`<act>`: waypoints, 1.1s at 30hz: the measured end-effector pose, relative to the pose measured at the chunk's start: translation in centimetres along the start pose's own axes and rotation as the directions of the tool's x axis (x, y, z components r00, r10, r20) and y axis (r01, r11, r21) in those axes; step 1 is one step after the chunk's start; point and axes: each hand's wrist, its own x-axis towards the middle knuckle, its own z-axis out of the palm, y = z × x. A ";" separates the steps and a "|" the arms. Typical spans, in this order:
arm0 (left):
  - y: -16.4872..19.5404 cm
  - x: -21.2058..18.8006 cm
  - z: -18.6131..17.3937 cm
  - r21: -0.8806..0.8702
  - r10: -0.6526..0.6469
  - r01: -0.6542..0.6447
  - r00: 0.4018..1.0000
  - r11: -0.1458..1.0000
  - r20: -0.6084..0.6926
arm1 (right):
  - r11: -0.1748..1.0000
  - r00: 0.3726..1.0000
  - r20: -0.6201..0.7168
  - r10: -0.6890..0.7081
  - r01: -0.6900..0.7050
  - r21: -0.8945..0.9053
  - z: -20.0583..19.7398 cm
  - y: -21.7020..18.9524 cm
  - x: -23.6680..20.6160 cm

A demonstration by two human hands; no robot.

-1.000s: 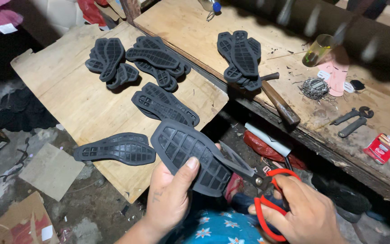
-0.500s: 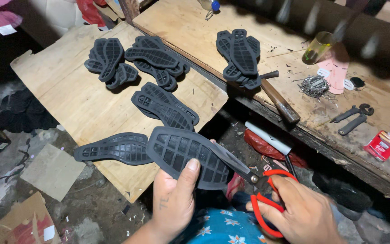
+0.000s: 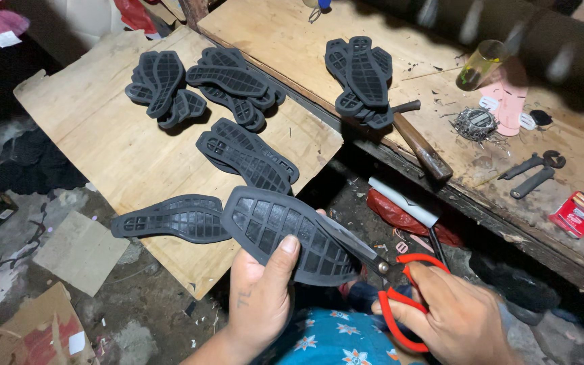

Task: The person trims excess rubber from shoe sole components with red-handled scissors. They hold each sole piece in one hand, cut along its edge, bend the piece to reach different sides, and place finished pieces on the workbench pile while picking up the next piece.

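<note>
My left hand (image 3: 259, 297) grips a black rubber shoe sole (image 3: 285, 233) with a ribbed tread, thumb pressed on its top. My right hand (image 3: 457, 318) holds red-handled scissors (image 3: 386, 267), fingers through the loops. The blades lie along the sole's right edge. Both hands are low in the view, over my lap in blue flowered cloth. Another single sole (image 3: 170, 217) lies just left of the held one, on the wooden board (image 3: 109, 145).
Stacks of black soles (image 3: 163, 84), (image 3: 234, 84), (image 3: 248, 157) lie on the board, and one stack (image 3: 363, 81) on the workbench (image 3: 272, 34). A hammer (image 3: 420, 145), pliers (image 3: 532, 172), a glass (image 3: 478, 64), a wire tangle (image 3: 474, 123) and a red packet (image 3: 576, 213) are on the bench. Cardboard scraps litter the floor.
The held sole has turned and shifted slightly left in my left hand. The scissor blades have moved further along its right edge.
</note>
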 end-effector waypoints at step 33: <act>-1.7 -0.8 -1.3 0.063 -0.058 0.056 0.998 0.996 0.029 | 0.997 0.995 0.082 0.060 -0.056 -0.044 0.2 0.5 -0.3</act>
